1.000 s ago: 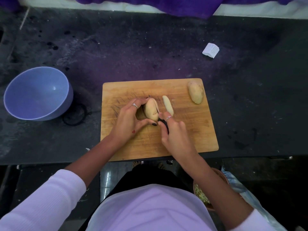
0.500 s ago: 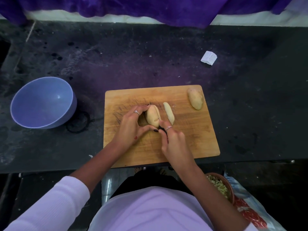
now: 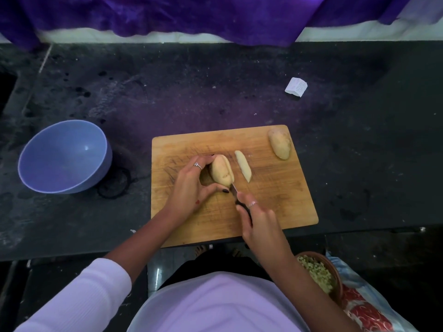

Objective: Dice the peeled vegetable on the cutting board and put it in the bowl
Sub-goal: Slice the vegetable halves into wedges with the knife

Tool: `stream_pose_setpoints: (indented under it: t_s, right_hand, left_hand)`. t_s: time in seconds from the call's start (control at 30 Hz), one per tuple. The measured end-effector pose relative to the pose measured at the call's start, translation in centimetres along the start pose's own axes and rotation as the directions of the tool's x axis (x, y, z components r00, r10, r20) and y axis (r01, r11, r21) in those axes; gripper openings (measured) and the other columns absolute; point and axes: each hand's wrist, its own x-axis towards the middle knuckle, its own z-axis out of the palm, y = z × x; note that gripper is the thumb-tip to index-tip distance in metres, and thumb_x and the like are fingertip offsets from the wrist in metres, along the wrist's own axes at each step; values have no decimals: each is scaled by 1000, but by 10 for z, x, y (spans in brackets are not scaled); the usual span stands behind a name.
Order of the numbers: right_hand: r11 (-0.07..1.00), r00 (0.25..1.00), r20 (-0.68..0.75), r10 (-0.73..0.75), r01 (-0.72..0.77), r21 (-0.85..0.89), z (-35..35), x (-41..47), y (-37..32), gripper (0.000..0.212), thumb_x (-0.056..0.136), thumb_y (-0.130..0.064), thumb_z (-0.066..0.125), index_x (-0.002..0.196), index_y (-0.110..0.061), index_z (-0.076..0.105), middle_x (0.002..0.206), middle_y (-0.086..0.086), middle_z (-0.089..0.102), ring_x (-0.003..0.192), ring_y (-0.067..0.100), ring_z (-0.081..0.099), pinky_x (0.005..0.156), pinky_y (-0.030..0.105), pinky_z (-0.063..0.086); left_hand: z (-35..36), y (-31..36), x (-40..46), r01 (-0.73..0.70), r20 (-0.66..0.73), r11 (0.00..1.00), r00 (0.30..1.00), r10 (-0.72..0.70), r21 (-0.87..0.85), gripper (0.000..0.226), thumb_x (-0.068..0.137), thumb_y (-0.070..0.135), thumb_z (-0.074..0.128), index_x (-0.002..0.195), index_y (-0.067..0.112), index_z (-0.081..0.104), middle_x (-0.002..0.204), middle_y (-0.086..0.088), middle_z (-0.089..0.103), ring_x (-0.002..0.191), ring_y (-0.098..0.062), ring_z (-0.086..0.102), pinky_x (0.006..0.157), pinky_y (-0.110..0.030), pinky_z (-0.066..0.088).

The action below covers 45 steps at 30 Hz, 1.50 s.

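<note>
On the board (image 3: 275,202), left fingers (image 3: 203,161) pinch potato (image 3: 221,170); right hand (image 3: 257,221) grips knife (image 3: 233,188)

One head-worn wide-angle view looks steeply down from close above the bench (image 3: 239,92). The cutting board (image 3: 275,200) sits just right of frame centre, the wearer's torso fills the bottom edge, and purple cloth (image 3: 191,15) lines the top.

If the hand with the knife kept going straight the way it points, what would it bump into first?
Probably the potato. The right hand points its knife up the cutting board, blade already at the potato's right side, which the left hand steadies.
</note>
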Motion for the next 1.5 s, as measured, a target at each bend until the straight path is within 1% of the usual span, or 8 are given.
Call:
stream_pose_setpoints:
  t_s: [0.5, 0.63, 0.8, 0.97, 1.07, 1.17, 1.33, 1.5]
  right_hand:
    - [976, 1000, 14, 5, -2, -218, -4, -20, 3, 32, 96, -19, 53, 127, -20, 54, 73, 5, 65, 61, 24, 62, 51, 36, 50]
    - [891, 999, 36, -23, 37, -452, -2, -12, 3, 54, 74, -1, 74, 123, -19, 59, 60, 2, 56, 41, 21, 47, 38, 26, 26]
    - [861, 999, 4, -41, 37, -506, 0, -1, -2, 59, 68, 3, 74, 121, -19, 61, 67, 3, 58, 42, 24, 54, 40, 25, 25]
    - [858, 999, 33, -41, 52, -511, -6, 9, -8, 57, 86, -2, 55, 136, -26, 46, 87, 8, 57, 61, 28, 60, 50, 31, 32]
    - [844, 999, 12, -50, 49, -534, -8, 16, -11, 56, 72, 0, 70, 122, -24, 59, 77, 6, 57, 44, 23, 54, 40, 27, 28]
    - [864, 999, -7, -37, 29, -502, -8, 20, -7, 55, 72, 0, 72, 119, -26, 59, 78, 6, 59, 45, 24, 55, 39, 29, 37]
    - [962, 997, -58, 56, -69, -264, -19, 12, -1, 36, 95, -18, 52, 129, -29, 52, 104, -3, 64, 80, 17, 63, 64, 35, 54]
    - [997, 995, -65, 80, -81, -10, -22, 2, -11, 34, 96, -19, 50, 129, -29, 49, 90, -9, 63, 81, 4, 58, 70, 27, 52]
  left_hand:
    - [-1, -2, -1, -20, 20, 999, 1000, 19, 32, 73, 67, 51, 70, 126, 12, 53, 120, 10, 49, 109, 4, 42, 92, 3, 25]
    - [-1, -2, -1, -12, 25, 999, 1000, 11, 30, 73, 66, 52, 70, 126, 13, 53, 122, 10, 50, 110, 3, 43, 93, 2, 25]
    - [-1, -1, -3, -9, 22, 999, 1000, 8, 44, 73, 67, 51, 70, 127, 12, 52, 123, 10, 50, 109, 6, 41, 92, 3, 24]
    - [-1, -1, -3, -4, 30, 999, 1000, 3, 39, 75, 68, 54, 67, 128, 13, 51, 124, 8, 51, 110, 6, 42, 94, 2, 26]
    - [-1, -1, -2, 2, 27, 999, 1000, -4, 45, 77, 67, 59, 65, 129, 14, 51, 123, 14, 47, 110, 8, 40, 92, 3, 26]
    - [-1, -1, -2, 5, 28, 999, 1000, -6, 38, 77, 67, 57, 67, 129, 15, 51, 123, 14, 46, 110, 8, 40, 92, 3, 25]
    - [-2, 0, -2, 3, 32, 1000, 999, -4, 26, 75, 68, 52, 71, 130, 16, 49, 124, 13, 48, 113, 5, 41, 93, 2, 25]
    - [-2, 1, -3, 11, 48, 999, 999, -13, 48, 76, 70, 56, 67, 133, 19, 46, 127, 10, 48, 114, 4, 41, 94, -1, 27]
